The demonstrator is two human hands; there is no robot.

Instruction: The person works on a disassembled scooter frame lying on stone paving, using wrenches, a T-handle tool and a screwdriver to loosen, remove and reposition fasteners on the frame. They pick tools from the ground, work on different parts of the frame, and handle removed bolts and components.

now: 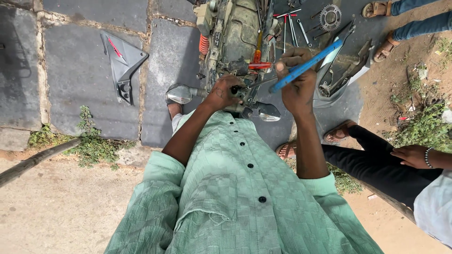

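Presently, stripped motorcycle frame (235, 42): lying on stone paving (80, 70), straight ahead of the person, rear end nearest. Left hand (225, 92): closed on a small dark fitting at the frame's tail; what it grips is too small to tell. Right hand (297, 80): holding a blue-handled tool (308, 65) slantwise above the frame. Nearby: red-handled screwdriver (260, 66) on the frame, grey side panel (123, 63) apart at left, sprocket (330, 17) and loose spanners (294, 28) beyond. Risk, as judged: the tool may slip off the fitting and strike the left knuckles; a freed small part could drop among the paving gaps
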